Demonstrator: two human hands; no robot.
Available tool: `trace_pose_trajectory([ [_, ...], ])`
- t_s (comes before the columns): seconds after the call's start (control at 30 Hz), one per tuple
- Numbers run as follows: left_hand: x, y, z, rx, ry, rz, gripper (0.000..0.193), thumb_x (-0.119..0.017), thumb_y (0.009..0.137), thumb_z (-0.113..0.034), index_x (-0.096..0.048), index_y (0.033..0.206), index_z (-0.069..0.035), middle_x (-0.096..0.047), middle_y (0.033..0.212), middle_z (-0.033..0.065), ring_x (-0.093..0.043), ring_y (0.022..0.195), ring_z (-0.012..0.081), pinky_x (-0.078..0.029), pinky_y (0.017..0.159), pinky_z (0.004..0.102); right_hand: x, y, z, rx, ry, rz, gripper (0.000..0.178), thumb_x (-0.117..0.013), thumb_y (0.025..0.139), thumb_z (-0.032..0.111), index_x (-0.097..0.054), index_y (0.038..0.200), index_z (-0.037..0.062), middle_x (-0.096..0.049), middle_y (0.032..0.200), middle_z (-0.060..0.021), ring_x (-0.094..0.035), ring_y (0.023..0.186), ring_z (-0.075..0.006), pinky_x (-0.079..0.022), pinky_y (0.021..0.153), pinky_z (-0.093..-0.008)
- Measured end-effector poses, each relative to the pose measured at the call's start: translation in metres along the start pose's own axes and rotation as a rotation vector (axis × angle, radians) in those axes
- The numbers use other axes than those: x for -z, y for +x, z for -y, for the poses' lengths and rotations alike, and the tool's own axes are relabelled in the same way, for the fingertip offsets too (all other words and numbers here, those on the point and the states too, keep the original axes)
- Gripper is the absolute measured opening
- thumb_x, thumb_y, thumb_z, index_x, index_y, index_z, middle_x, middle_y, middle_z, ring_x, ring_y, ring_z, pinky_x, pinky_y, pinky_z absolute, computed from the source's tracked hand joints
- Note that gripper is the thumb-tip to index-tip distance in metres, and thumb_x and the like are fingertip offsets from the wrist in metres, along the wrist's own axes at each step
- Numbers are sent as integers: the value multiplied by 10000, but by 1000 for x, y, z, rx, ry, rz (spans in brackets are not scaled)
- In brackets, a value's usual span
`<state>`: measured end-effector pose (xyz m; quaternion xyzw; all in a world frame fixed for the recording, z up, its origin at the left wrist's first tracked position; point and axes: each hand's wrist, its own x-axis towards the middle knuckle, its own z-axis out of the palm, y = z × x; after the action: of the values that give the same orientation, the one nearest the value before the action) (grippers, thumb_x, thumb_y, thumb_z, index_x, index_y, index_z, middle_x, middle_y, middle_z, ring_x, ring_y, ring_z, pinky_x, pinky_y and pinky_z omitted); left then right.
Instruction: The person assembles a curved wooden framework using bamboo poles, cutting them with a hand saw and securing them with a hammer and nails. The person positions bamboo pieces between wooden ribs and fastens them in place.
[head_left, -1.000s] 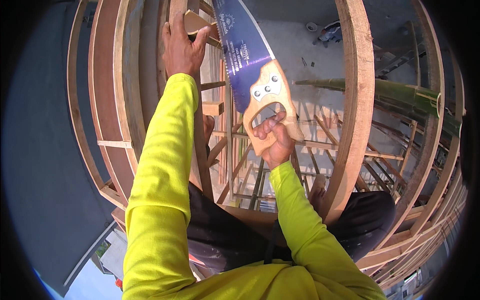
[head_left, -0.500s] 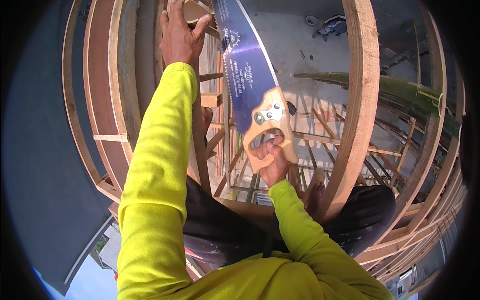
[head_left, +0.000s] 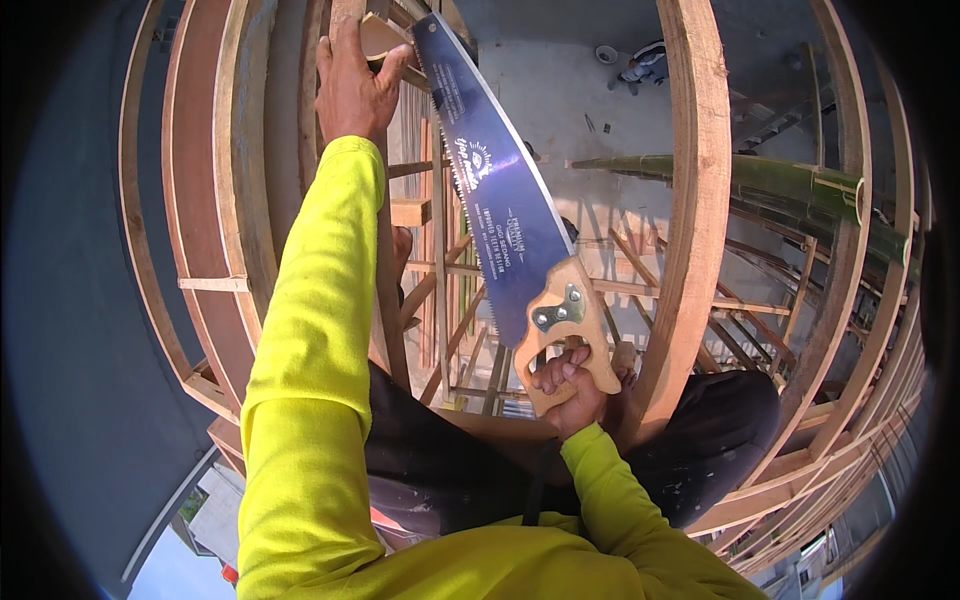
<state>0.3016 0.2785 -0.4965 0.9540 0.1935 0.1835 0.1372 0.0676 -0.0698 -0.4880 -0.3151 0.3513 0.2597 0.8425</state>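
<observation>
My right hand [head_left: 574, 392] is closed around the pale wooden handle of a handsaw [head_left: 500, 170]. The saw's wide bluish blade slants up and to the left, its toothed edge on the left side. Near its tip, the teeth lie beside the end of a wooden board [head_left: 388, 38]; whether they touch it I cannot tell. At the top, my left hand [head_left: 358, 90] grips this board, with the thumb near the blade and the fingers over the wood. Part of that grip is hidden behind the hand.
A thick upright timber [head_left: 697, 200] stands right of the saw. Curved-looking wooden framing [head_left: 205, 180] runs along the left. Green bamboo poles [head_left: 800, 185] cross at the right. Far below, a person [head_left: 640, 66] is near a bucket [head_left: 606, 54] on the concrete floor.
My right hand has drawn the saw back toward my body and slightly right, so the blade's tip now shows near the board. My left hand holds almost the same place.
</observation>
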Motion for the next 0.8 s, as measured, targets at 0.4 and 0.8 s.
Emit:
trace_pose_trajectory([
  [0.4,3,-5,-11,17,-11,39,697,-575,901,-585,-368,1464,-230,-438,1467,204,-405,1385,366,-428,1049,523,-92,136,-14,0,165,79,143,-571,824,80,-471,923,106,-448,697,-51,-452,596,-191,-461,656,-386],
  [0.8,3,5,-17,50,37,83,720,-594,909,-537,-357,1487,-178,-363,1554,109,-306,1443,355,-347,1129,500,33,-139,162,407,-239,40,206,-587,789,125,-402,878,133,-405,597,-43,-430,446,-187,-454,503,-372],
])
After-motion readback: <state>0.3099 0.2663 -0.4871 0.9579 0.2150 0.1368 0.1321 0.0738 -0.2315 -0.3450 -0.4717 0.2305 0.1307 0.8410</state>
